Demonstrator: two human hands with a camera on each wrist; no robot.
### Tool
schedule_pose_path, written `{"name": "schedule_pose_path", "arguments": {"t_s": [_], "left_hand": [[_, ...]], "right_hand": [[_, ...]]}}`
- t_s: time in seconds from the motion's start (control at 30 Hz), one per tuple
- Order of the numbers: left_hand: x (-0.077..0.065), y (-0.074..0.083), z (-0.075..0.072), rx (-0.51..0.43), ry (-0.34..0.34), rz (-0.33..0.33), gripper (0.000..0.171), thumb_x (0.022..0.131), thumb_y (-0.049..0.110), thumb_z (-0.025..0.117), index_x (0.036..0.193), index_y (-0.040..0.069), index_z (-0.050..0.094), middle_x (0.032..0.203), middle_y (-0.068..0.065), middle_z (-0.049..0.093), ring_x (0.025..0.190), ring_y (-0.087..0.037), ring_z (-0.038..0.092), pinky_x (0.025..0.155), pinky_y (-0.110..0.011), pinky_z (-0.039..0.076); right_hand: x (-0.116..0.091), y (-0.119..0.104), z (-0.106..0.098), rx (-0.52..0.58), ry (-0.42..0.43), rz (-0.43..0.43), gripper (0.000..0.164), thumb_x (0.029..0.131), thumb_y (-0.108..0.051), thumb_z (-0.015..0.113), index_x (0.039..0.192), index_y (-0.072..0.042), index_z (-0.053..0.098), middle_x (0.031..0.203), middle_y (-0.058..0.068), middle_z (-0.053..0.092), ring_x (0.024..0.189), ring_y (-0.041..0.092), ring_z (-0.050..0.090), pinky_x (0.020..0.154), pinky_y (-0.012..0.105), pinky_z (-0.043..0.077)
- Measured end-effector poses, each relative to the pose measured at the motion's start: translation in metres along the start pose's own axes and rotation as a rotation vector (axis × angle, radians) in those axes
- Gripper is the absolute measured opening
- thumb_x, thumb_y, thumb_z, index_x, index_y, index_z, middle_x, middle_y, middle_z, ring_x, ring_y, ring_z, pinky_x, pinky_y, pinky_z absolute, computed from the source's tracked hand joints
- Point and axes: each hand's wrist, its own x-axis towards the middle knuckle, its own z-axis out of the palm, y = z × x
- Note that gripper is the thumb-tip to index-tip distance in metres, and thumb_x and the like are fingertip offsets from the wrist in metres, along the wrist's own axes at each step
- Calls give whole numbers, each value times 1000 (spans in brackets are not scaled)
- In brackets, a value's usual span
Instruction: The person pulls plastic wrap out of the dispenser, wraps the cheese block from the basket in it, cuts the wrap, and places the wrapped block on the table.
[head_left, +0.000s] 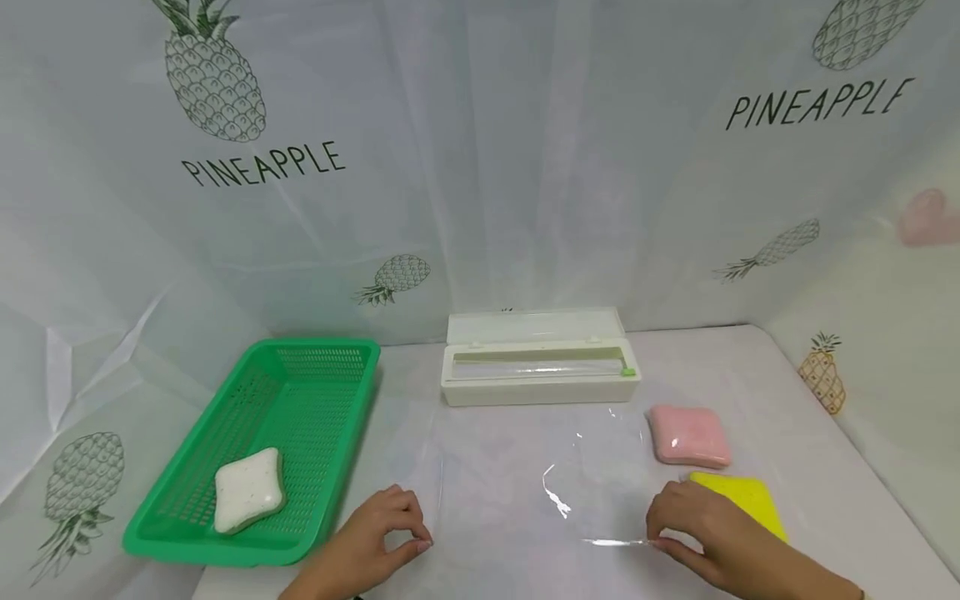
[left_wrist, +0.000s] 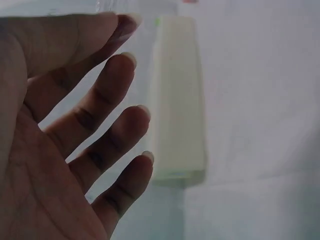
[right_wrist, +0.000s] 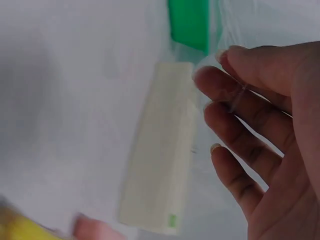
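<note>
A clear sheet of plastic wrap (head_left: 517,492) spans the space between the two hands, low over the table, with shiny creases on its right part. My left hand (head_left: 378,533) pinches its near left edge between thumb and forefinger. At the near right corner, my right hand (head_left: 697,529) pinches the film the same way. The other fingers of both hands are loosely bent, as the left wrist view and right wrist view show. Beyond the sheet stands a white plastic wrap dispenser (head_left: 540,392), lid raised, with a roll inside and a green slider at its right end.
A green basket (head_left: 363,417) at the left holds a white sponge-like block (head_left: 247,492). On the right lie a pink block (head_left: 690,436) and a yellow block (head_left: 742,500), the latter partly behind my right hand. A pineapple-print curtain (head_left: 525,167) encloses the table's back and sides.
</note>
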Motion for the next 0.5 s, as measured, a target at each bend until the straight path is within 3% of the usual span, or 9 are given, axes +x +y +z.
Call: {"name": "schedule_pose_path", "arguments": {"t_s": [0.13,0.27,0.37,0.5], "left_hand": [[-15,-11,19,-27,-120,-47,4,85,27,67,83,29,69,79,24,49,73,0,46,66,-16,40],[-23,-22,33,-74,-213,-100,5,84,25,68,80,26,70,75,24,50,70,-1,47,63,-15,40],[-28,-27,42,-67,-240,-121,7,82,21,70,79,27,70,74,24,51,71,2,46,62,-13,39],[-33,-30,52,-11,-289,-163,6,82,24,70,82,30,71,75,25,51,73,6,44,62,-12,36]], "right_hand": [[-21,3,31,89,-125,78,27,77,-14,75,91,-32,60,88,-26,53,78,-4,46,70,10,35],[-36,5,54,140,-193,105,28,74,-9,75,87,-31,62,85,-27,54,76,-6,46,66,8,35],[-42,6,65,143,-193,108,31,70,-7,76,84,-30,61,82,-27,52,74,-6,45,65,7,33],[-49,9,73,140,-159,116,18,78,-15,74,85,-28,64,81,-26,52,73,-6,45,66,6,33]]}}
